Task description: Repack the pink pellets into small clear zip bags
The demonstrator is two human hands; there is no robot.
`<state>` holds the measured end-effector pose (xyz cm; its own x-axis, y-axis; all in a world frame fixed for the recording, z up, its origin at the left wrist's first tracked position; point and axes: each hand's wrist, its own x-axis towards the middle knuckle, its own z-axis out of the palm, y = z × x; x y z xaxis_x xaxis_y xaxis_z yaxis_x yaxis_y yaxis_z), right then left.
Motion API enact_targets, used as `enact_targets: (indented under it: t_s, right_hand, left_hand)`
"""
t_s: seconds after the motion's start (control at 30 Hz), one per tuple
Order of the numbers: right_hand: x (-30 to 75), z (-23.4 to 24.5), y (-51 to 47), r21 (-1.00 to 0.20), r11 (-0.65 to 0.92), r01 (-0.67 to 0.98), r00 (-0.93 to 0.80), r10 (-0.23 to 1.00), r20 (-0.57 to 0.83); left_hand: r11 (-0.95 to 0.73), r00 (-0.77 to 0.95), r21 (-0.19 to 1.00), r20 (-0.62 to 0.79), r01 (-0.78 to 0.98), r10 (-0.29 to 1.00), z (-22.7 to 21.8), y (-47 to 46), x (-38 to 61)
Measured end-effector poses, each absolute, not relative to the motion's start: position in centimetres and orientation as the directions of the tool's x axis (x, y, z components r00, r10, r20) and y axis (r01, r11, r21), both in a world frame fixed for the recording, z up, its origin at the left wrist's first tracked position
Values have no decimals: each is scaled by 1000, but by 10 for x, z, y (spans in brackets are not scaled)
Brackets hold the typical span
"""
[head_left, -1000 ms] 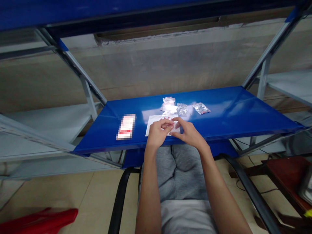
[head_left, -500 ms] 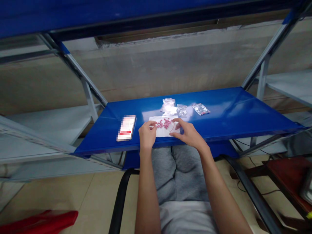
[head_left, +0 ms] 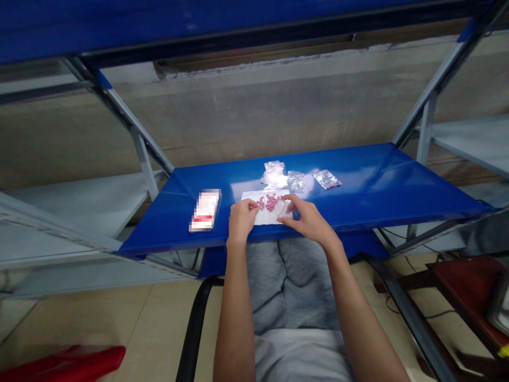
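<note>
Small pink-red beads (head_left: 272,202) lie in two loose clusters on a white sheet (head_left: 262,218), which looks like paper or cloth. At the sheet's left side, my left hand (head_left: 240,218) has thumb and fingertips pressed together beside the smaller cluster; whatever is between them is too small to make out. My right hand (head_left: 305,216) rests at the right side, its thumb and index finger spread apart. Between those two fingers a thin curved reddish strand (head_left: 282,209) lies over the sheet. Its ends are hard to see.
Shiny clear plastic bags (head_left: 274,172) lie behind the sheet, with another bag (head_left: 326,179) farther right. A phone (head_left: 205,210) with a blurred screen lies on the left of the blue table (head_left: 366,185). Metal posts flank the table, and a blue shelf (head_left: 238,24) hangs above.
The thumb and fingertips of my left hand have closed together and shifted slightly right and down toward the beads. My right hand has stayed nearly still.
</note>
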<state>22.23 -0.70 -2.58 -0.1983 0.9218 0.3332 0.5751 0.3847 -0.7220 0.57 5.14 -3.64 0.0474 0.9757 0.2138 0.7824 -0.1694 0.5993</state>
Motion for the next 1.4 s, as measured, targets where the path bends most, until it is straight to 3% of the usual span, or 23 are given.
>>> enact_targets:
  t_s: [0.2, 0.4, 0.77, 0.83, 1.03, 1.23, 1.4]
  right_hand:
    - [223, -28, -7, -721, 375, 582, -194, 926, 325]
    - [219, -29, -7, -710, 385, 589, -199, 921, 334]
    - [215, -27, -9, -708, 422, 566, -224, 905, 361]
    - [215, -29, -9, -713, 414, 566, -219, 909, 355]
    - [214, -31, -11, -713, 397, 578, -203, 916, 346]
    - [217, -30, -10, -705, 394, 590, -202, 917, 344]
    - [219, -32, -9, -716, 398, 574, -193, 915, 354]
  left_hand:
    - [-197, 42, 610, 259, 767, 965, -29, 46, 7]
    - [-324, 158, 816, 283, 478, 946, -7, 22, 23]
    - [-316, 301, 926, 247, 207, 921, -7, 15, 23]
    - [-305, 252, 922, 245, 238, 936, -9, 19, 12]
    - [-125, -82, 750, 233, 649, 969, -25, 41, -9]
    - [-88, -75, 647, 221, 757, 972, -35, 51, 5]
    - [-35, -93, 638, 167, 770, 982, -35, 52, 9]
